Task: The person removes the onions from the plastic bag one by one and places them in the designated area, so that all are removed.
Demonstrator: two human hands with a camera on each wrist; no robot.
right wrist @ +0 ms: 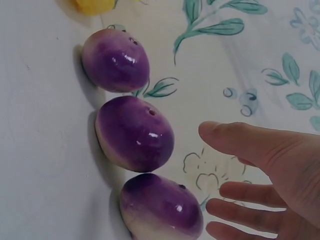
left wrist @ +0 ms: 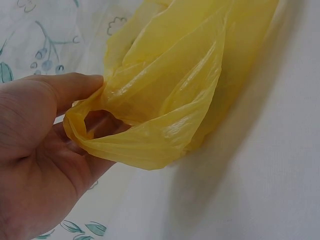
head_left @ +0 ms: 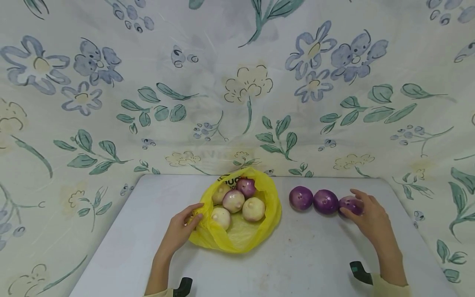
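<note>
On the left, the yellow plastic bag (head_left: 272, 214) lies spread with its mouth up, and several purple-and-white turnips (head_left: 233, 201) sit inside it. My left hand (head_left: 179, 227) pinches the bag's left rim; in the left wrist view a loop of the bag (left wrist: 150, 140) runs between thumb and fingers. Three glossy purple turnips stand in a row on the right: a left one (head_left: 301, 198), a middle one (head_left: 325, 202) and a right one (head_left: 349, 205). Around the right one hovers my right hand (head_left: 372, 218), its fingers spread and, in the right wrist view, apart from the turnip (right wrist: 162, 207).
Everything stands on a white table (head_left: 297, 260). A floral cloth (head_left: 230, 111) hangs behind its back edge. Black wrist straps (head_left: 360, 272) show below the hands.
</note>
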